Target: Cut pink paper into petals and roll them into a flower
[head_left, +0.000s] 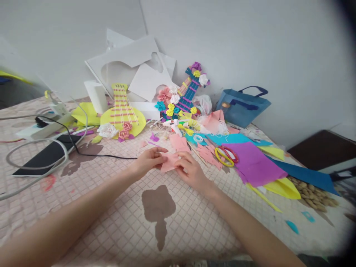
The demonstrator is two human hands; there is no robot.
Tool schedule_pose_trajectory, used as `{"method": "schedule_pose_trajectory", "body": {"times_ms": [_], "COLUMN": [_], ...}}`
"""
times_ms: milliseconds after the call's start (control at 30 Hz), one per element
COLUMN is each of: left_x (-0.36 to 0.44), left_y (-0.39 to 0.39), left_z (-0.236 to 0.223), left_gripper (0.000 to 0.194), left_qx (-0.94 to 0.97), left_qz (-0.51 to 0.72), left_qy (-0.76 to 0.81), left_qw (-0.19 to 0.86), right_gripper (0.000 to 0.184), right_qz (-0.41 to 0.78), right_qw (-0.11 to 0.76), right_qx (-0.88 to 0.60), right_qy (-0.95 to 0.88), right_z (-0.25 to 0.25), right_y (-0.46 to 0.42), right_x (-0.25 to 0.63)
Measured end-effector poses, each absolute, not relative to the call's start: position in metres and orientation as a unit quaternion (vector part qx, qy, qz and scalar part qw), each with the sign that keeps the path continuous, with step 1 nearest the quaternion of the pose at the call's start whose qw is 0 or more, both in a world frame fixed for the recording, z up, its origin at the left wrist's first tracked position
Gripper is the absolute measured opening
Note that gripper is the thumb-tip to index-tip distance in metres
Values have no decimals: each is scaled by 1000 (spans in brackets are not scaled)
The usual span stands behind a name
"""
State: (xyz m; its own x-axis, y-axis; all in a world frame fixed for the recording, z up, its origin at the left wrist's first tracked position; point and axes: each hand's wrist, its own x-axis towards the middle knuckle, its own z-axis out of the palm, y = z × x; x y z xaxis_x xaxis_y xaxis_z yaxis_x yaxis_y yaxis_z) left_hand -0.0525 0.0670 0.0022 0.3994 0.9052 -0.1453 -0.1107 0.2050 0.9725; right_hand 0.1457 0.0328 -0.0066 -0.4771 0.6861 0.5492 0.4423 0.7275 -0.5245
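Note:
Between my hands is a small piece of pink crepe paper (169,164), held a little above the quilted cloth. My left hand (151,161) pinches its left edge between thumb and fingers. On the other side, my right hand (190,168) grips the right edge with its fingertips. More pink paper (178,142) lies just beyond my hands. Red and yellow scissors (226,155) rest to the right, near cut pink strips (207,154). A white glue gun (172,125) sits behind the paper scraps.
A yellow paper guitar (122,115) and a blue one (187,94) with paper flowers lean at the back. Purple paper (257,163), peanuts (311,193) and a blue bag (241,107) are on the right. A black phone (48,154), cables and a power strip (46,128) lie left.

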Motion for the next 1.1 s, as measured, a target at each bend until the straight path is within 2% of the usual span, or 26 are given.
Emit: {"method": "schedule_pose_trajectory", "body": {"times_ms": [100, 200, 267, 367, 433, 567, 700, 800, 967, 1100], "left_x": [-65, -73, -74, -72, -70, -71, -78, -80, -81, -83], "left_y": [75, 76, 72, 65, 64, 73, 82, 82, 79, 77], "left_z": [2, 5, 8, 7, 4, -4, -9, -10, -5, -1], "left_gripper": [37, 18, 8, 7, 15, 27, 30, 30, 34, 43], "left_qx": [599, 722, 780, 803, 792, 777, 790, 807, 840, 872], "left_qz": [381, 346, 284, 184, 180, 273, 295, 286, 246, 222], "left_qy": [425, 441, 427, 378, 371, 419, 422, 411, 398, 346], "left_qw": [561, 407, 359, 422, 451, 383, 334, 313, 275, 265], "right_gripper": [12, 11, 11, 14, 14, 14, 19, 24, 12, 16], "right_qz": [158, 151, 146, 134, 129, 140, 170, 195, 224, 248], "right_qw": [398, 374, 355, 349, 352, 272, 185, 178, 170, 170], "right_qx": [-370, -370, -360, -351, -341, -308, -304, -323, -319, -318], "right_qy": [-824, -837, -850, -859, -862, -901, -919, -909, -905, -899], "right_z": [-7, -8, -9, -9, -9, -11, -11, -7, -3, -3], "right_y": [33, 32, 30, 28, 27, 23, 20, 19, 19, 21], "right_x": [151, 153, 154, 154, 154, 151, 149, 149, 149, 151]}}
